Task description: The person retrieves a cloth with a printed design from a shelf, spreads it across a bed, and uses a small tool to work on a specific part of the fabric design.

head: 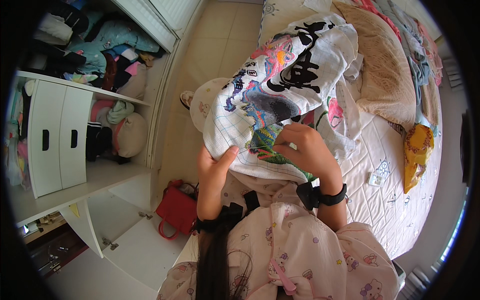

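Observation:
A large white cross-stitch cloth (228,127) with a blue printed grid lies over my lap and onto the bed. It bears black stitched characters and patches of pink, blue, grey and green stitching. My left hand (215,165) grips the cloth's near left edge, thumb on top and fingers hidden beneath. Over the green stitched part, my right hand (303,146) has thumb and forefinger pinched together. From that pinch a thin pale thread (264,146) runs to the cloth; any needle is too small to make out.
On the bed (375,210) at right lie a tan pillow (386,71), a yellow bag (418,153), a small white device (375,179) and piled clothes (416,48). A red handbag (178,210) stands on the floor at left, beside an open wardrobe (112,176) full of clothes.

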A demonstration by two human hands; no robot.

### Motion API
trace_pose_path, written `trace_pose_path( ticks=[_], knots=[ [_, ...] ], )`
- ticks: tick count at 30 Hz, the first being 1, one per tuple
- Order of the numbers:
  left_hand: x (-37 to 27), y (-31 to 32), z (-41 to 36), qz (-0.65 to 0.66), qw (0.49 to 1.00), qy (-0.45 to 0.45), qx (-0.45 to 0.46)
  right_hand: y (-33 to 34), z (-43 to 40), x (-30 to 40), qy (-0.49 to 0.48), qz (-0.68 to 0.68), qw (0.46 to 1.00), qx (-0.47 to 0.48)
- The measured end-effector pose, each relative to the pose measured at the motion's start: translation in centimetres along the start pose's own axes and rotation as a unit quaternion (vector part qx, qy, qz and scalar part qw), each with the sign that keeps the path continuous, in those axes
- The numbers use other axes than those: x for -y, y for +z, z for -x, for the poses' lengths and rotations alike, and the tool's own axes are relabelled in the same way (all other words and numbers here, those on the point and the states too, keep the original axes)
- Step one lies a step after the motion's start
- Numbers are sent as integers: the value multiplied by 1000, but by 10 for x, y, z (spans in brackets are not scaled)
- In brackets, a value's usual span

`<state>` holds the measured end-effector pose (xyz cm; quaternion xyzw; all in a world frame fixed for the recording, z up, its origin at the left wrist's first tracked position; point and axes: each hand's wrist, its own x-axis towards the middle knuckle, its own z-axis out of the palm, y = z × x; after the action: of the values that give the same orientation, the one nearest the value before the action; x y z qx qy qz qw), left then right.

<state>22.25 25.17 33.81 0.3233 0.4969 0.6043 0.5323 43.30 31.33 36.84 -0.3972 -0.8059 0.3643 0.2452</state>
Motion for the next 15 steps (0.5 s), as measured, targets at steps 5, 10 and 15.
trace_pose_path(
  ticks=[5,10,15],
  knots=[
    [1,0,0,0,1000,5,2,-8,4,-5,19,18,1000,11],
    [0,1,1,-2,1000,1,-2,-17,14,-13,82,23,996,28],
    [2,1,0,5,1000,11,-2,-23,23,-28,164,74,984,0]
  ],
)
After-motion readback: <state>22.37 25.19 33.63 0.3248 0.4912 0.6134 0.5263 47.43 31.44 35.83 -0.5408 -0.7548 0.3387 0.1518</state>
